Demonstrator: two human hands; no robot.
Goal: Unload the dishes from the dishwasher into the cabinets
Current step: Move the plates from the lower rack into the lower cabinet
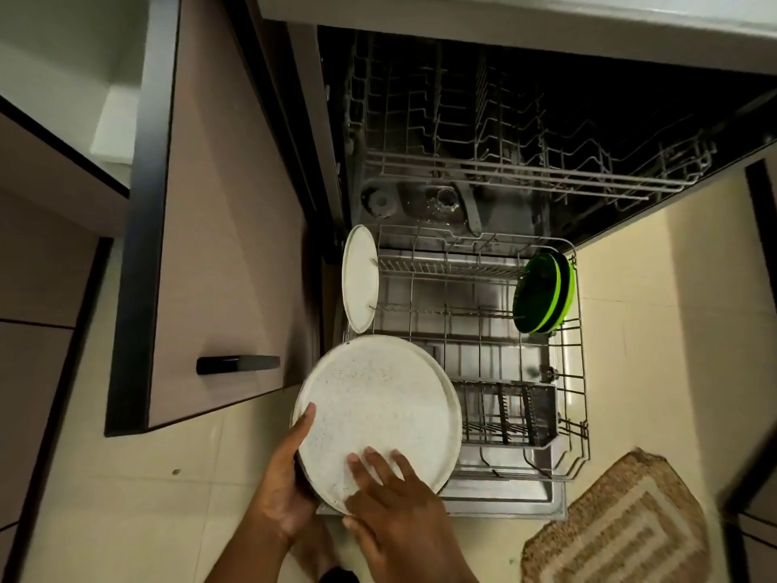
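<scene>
Low in the middle of the frame, both hands hold a speckled white plate (380, 414) over the near left corner of the pulled-out lower rack (578, 372). The plate is round, so it has no long axis; its face is turned up toward the camera and tilted, the far rim toward the top of the frame, the near rim down at the hands. The left hand (286, 477) grips the left rim, thumb laid on the face and fingers wrapped under, where a dark edge shows beneath the plate; whether that is a second plate I cannot tell. The right hand (395, 511) lies spread on the lower part of the face, fingers pressed flat, pinching the near rim.

A second white plate (359, 279) stands on edge at the rack's left side, its face turned right. At the rack's right side, two green plates (542, 294) stand on edge close together, faces turned left. A cutlery basket (508, 414) sits at the rack's near right. The upper rack (525, 132) fills the top of the frame inside the dishwasher. A cabinet door (210, 204) stands open at the left, and a woven mat (622, 523) lies on the floor at lower right.
</scene>
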